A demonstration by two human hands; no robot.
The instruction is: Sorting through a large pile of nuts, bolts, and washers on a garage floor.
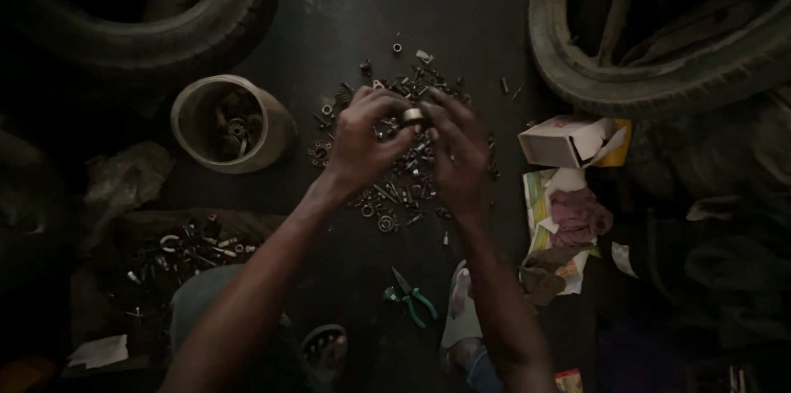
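Left hand [360, 142] and right hand [456, 150] pinching a small metal ring [412, 115], over scattered bolts [395, 187], dark floor [362, 14], tyres [659, 55] around

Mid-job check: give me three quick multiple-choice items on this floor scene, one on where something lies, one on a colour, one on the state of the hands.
1. Where are the pliers?
A. in the round tub
B. on the floor nearer the person than the pile of nuts and bolts
C. on the tyre

2. Colour of the plier handles?
A. green
B. red
C. yellow

3. The left hand and right hand are:
A. apart on the floor
B. together over the pile, holding a small metal ring
C. on the open box

Answers: B, they lie below the pile; A, handles look green; B, fingers meet at the ring.
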